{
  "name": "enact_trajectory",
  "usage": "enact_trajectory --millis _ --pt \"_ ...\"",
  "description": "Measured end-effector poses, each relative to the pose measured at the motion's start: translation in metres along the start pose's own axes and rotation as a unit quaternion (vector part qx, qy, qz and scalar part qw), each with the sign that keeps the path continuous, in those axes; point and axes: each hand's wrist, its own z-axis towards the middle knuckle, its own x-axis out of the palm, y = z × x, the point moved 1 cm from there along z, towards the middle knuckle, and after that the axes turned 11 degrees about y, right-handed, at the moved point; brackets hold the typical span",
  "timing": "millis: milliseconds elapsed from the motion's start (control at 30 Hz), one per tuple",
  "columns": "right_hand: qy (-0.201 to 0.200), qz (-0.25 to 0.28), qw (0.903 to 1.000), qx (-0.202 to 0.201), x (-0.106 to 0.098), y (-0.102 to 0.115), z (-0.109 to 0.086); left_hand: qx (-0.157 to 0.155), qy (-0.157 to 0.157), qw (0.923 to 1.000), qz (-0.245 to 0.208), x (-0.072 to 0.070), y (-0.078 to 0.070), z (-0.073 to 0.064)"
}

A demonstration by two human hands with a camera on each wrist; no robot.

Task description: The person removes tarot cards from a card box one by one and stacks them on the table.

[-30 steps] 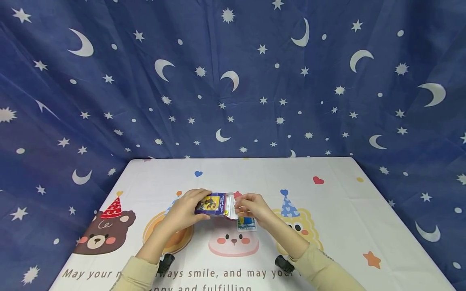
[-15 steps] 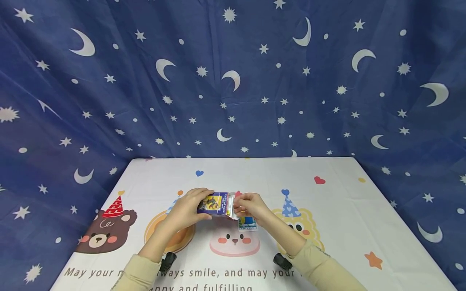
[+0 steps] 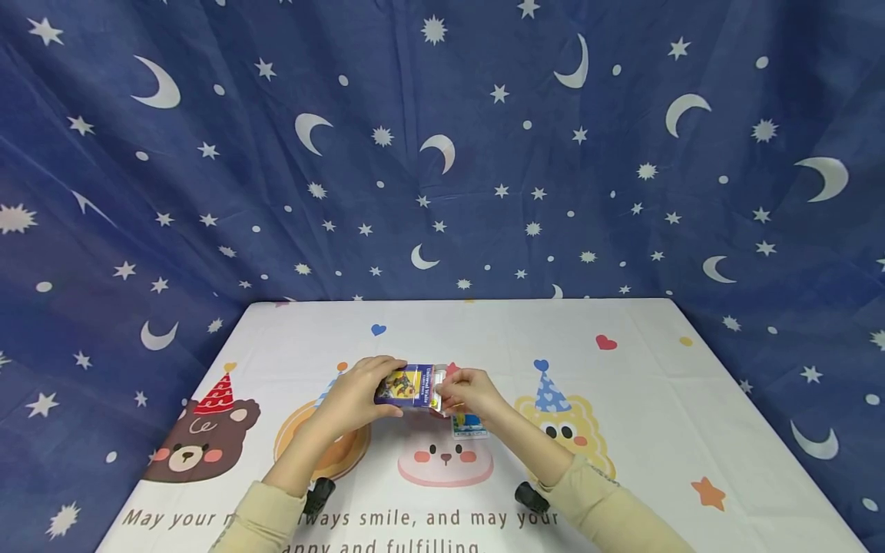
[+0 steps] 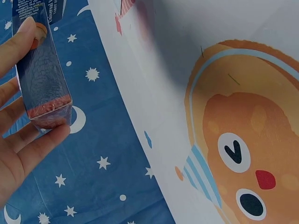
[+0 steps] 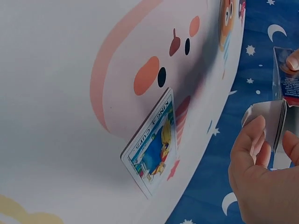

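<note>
Head view: the left hand (image 3: 354,395) grips a shiny blue and yellow box (image 3: 401,385) above the white cloth with cartoon faces (image 3: 650,407). The right hand (image 3: 475,395) pinches a thin white flap (image 5: 270,113) at its end. One white-edged picture card (image 3: 471,427) lies flat nearby.

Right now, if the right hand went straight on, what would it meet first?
Past the white piece it pinches, the right hand would probably meet the Universal Waite tarot box, held in the left hand; the gap's depth is unclear.

“Universal Waite” box (image 3: 403,385), “CUPS” card (image 5: 156,147)
</note>
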Motion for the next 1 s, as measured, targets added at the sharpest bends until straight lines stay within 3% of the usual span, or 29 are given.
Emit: enact_trajectory --millis 433,1000 --pt "0.001 -0.024 0.9997 0.005 0.0027 -0.0008 -0.0013 0.008 0.001 0.9999 0.006 0.0003 -0.0006 -0.0012" --pt "0.005 0.002 1.0000 0.007 0.0019 0.0008 -0.0062 -0.009 0.006 0.9999 0.006 0.0002 0.0009 -0.0039"
